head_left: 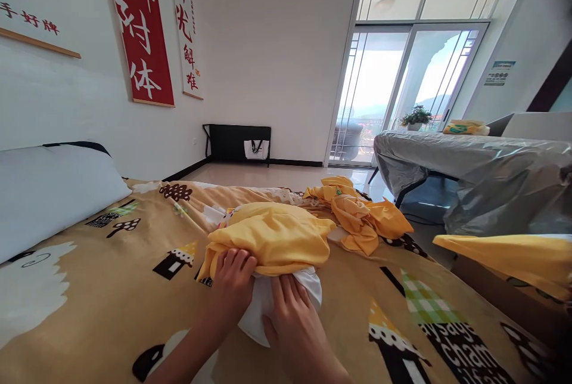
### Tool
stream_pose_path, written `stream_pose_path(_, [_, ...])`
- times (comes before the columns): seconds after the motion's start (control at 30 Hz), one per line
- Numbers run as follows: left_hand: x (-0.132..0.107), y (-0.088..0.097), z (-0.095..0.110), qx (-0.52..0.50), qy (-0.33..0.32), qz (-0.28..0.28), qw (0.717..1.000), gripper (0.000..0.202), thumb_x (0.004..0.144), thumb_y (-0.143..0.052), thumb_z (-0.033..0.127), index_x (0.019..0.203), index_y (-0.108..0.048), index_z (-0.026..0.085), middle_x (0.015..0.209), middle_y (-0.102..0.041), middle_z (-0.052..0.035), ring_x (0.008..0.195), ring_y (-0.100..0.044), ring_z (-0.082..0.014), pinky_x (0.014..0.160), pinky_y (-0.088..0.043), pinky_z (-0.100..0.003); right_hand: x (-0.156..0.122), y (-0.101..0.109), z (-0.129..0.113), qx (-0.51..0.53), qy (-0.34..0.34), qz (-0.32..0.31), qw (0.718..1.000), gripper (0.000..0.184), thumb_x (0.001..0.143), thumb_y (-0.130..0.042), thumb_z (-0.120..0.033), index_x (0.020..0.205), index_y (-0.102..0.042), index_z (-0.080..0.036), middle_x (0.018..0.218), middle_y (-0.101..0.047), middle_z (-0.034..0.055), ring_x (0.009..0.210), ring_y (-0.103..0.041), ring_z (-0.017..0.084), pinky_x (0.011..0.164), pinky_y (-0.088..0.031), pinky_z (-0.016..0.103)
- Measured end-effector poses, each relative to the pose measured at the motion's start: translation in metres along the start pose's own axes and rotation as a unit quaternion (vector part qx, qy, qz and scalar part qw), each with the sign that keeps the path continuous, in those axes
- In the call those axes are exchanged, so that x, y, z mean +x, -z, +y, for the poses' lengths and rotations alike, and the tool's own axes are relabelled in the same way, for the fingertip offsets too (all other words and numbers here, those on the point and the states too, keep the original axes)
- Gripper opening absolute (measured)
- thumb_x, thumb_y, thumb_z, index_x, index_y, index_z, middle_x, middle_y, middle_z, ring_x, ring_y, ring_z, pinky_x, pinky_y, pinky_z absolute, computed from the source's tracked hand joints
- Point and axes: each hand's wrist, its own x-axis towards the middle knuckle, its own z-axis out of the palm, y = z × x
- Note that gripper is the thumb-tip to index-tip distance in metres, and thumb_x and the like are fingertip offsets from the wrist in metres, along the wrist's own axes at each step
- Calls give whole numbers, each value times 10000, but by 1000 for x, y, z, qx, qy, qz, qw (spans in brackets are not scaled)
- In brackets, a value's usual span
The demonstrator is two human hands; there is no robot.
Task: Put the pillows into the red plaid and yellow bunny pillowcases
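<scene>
A bunched yellow cloth cover [277, 232] lies on the patterned bedspread [111, 300], with a smooth white stuffed thing [257, 318], perhaps a cushion, showing from its near side. My left hand [235, 279] is closed, its curled fingers gripping the cover's near edge. Against the white thing rests my right hand [295, 309], fingers stretched forward with their tips at or just under the yellow edge and the thumb apart. How far the white thing reaches inside the cover is hidden.
More crumpled yellow cloth [357, 214] lies beyond, to the right. At the left is a pale pillow [53, 187]. A plastic-covered table [473, 151] stands at the right, near a box edge draped with yellow cloth [513, 253]. A black folded frame [227, 142] leans against the wall.
</scene>
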Motion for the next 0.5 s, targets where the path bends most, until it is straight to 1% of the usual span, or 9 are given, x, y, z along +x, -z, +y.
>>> stream_pose_path(0.07, [-1, -1, -4, -34, 29, 3, 999, 210, 757, -468, -5, 811, -517, 192, 806, -567, -34, 803, -492, -215, 737, -400, -333, -11, -4, -9, -44, 77, 60, 994, 489, 799, -517, -235, 1257, -544, -67, 1221, -629, 187, 1138, -575, 303, 910, -472, 381])
stream_pose_path(0.13, [-1, 1, -5, -77, 64, 1, 995, 241, 711, -460, -40, 746, -467, 198, 752, -532, -13, 761, -482, -192, 687, -390, -298, -19, -15, -17, -44, 133, 112, 984, 435, 849, -484, -273, 1235, -572, -95, 1183, -661, 148, 1123, -580, 266, 899, -457, 345])
stream_pose_path(0.17, [-1, 3, -3, -98, 74, 1, 992, 257, 687, -456, -53, 721, -440, 201, 730, -515, -3, 738, -474, -180, 667, -381, -284, -21, -22, -20, -37, 144, 125, 981, 408, 873, -467, -292, 1219, -587, -113, 1158, -675, 131, 1106, -586, 252, 888, -452, 334])
stream_pose_path(0.23, [0, 9, 1, -132, 76, 12, 988, 279, 654, -453, -68, 687, -394, 203, 692, -482, 14, 692, -450, -160, 625, -356, -263, -19, -36, -24, -27, 145, 133, 980, 371, 912, -444, -312, 1204, -599, -143, 1127, -688, 112, 1081, -594, 236, 881, -444, 325])
stream_pose_path(0.3, [1, 15, 6, -148, 62, 45, 986, 295, 639, -446, -78, 671, -362, 202, 657, -442, 22, 656, -421, -149, 592, -331, -254, -12, -47, -23, -18, 131, 136, 982, 316, 935, -438, -279, 1184, -607, -181, 1088, -700, 86, 1051, -605, 215, 899, -434, 317])
stream_pose_path(0.37, [2, 19, 10, -144, 35, 81, 986, 299, 647, -441, -86, 670, -360, 201, 646, -423, 20, 651, -406, -149, 589, -328, -254, -5, -53, -18, 5, 115, 121, 986, 271, 938, -448, -240, 1146, -621, -213, 1031, -712, 56, 998, -622, 195, 916, -431, 309])
stream_pose_path(0.4, [2, 21, 12, -135, 17, 91, 987, 298, 659, -444, -88, 672, -368, 200, 650, -428, 16, 657, -404, -151, 596, -332, -256, -4, -55, -15, 19, 104, 98, 990, 251, 933, -462, -234, 1116, -633, -221, 1002, -715, 48, 966, -630, 191, 907, -439, 305])
stream_pose_path(0.5, [2, 23, 21, -101, -42, 98, 989, 279, 729, -454, -74, 662, -400, 191, 655, -455, -1, 659, -398, -156, 601, -334, -269, -6, -58, -6, 38, 52, -8, 998, 176, 892, -527, -221, 984, -677, -231, 893, -721, 34, 840, -654, 189, 807, -483, 286])
